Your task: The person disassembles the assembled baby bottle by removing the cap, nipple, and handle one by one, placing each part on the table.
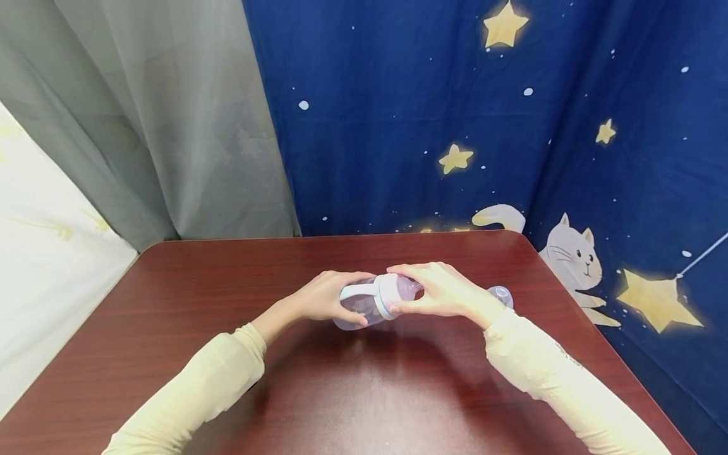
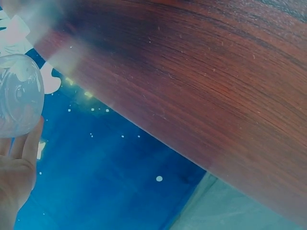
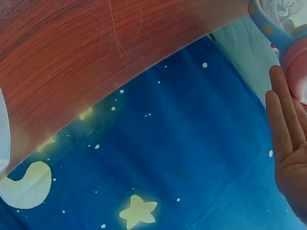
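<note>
A clear baby bottle [image 1: 364, 309] lies tilted on its side between both hands over the middle of the table, its nipple pointing right. My left hand [image 1: 324, 297] grips the bottle's body near its base, thumb in front and fingers behind. At the other end, my right hand [image 1: 440, 291] holds the white collar [image 1: 388, 296] between thumb and fingers, its palm facing the nipple [image 1: 408, 288]. A pale blue handle [image 1: 358, 291] runs from the collar along the body. In the left wrist view the bottle's round base [image 2: 21, 96] shows beside the left hand [image 2: 17, 177].
A clear dome-shaped bottle cap [image 1: 502, 295] stands on the brown wooden table [image 1: 256, 278], just behind the right wrist. Blue curtains [image 1: 387, 126] with stars and a grey curtain [image 1: 188, 126] hang along the table's far edge.
</note>
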Tool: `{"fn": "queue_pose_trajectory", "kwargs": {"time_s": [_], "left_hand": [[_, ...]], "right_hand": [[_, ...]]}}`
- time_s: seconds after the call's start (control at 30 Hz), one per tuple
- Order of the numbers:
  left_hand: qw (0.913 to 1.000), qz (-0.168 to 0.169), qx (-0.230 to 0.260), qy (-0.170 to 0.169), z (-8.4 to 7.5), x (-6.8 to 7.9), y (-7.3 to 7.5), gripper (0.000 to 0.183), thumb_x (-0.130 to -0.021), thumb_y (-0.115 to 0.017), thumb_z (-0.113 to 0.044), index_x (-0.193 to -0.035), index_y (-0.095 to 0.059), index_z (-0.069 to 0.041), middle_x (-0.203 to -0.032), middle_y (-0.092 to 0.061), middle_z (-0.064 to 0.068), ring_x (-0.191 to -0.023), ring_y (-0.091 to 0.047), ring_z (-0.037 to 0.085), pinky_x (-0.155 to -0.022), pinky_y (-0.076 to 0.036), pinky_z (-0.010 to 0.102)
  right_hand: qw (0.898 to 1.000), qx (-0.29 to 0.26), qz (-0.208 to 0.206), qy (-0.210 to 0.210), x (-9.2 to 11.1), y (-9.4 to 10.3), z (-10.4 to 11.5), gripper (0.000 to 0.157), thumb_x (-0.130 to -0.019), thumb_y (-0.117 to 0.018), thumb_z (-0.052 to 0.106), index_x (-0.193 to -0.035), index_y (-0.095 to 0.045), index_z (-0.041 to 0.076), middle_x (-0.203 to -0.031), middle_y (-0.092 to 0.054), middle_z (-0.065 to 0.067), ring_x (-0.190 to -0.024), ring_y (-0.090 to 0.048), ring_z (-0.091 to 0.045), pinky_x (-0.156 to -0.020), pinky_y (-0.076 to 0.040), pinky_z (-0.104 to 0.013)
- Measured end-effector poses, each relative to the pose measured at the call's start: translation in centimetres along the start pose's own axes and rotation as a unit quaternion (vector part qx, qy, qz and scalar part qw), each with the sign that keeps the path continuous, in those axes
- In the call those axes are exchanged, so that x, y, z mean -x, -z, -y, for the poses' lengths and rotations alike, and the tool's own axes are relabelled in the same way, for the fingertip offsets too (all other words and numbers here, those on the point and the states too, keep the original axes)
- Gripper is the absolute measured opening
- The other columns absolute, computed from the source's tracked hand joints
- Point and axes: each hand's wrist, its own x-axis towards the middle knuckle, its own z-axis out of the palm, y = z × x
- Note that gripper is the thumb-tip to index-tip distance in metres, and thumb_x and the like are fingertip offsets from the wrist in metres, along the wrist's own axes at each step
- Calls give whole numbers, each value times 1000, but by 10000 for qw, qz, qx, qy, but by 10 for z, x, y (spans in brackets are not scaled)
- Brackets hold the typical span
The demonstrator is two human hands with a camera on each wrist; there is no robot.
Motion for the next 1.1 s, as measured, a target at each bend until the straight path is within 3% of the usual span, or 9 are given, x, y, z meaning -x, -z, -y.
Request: {"fn": "queue_pose_trajectory", "kwargs": {"time_s": [0.37,0.87,1.0,1.1], "left_hand": [[10000,-11,38,10,-1,1,2,77,-62,-68,-60,-121,-51,-14,-93,-59,-9,-73,-51,3,-63,-42,21],[10000,11,67,-71,0,2,2,77,-61,-69,-58,-121,-51,-14,-94,-59,-9,-75,-52,2,-64,-42,21],[9999,43,76,-50,-1,2,2,77,-62,-69,-58,-122,-51,-14,-94,-59,-9,-75,-52,2,-64,-43,21],[10000,69,57,-35,-1,3,2,77,-62,-69,-58,-122,-51,-14,-95,-59,-8,-75,-52,2,-64,-43,21]], "right_hand": [[9992,-213,122,304,0,2,-1,67,-73,-60,57,-125,-51,16,-119,-53,4,-104,-49,-9,-80,-42,-28],[9951,-125,121,970,2,4,-1,63,-72,-69,44,-126,-48,20,-121,-49,8,-104,-47,-7,-78,-42,-28],[9950,-46,47,994,3,3,0,65,-71,-69,44,-127,-46,21,-123,-47,8,-106,-46,-7,-79,-42,-28],[9972,18,-26,748,4,2,-1,70,-71,-66,51,-131,-42,25,-125,-46,9,-107,-47,-7,-80,-42,-29]]}}
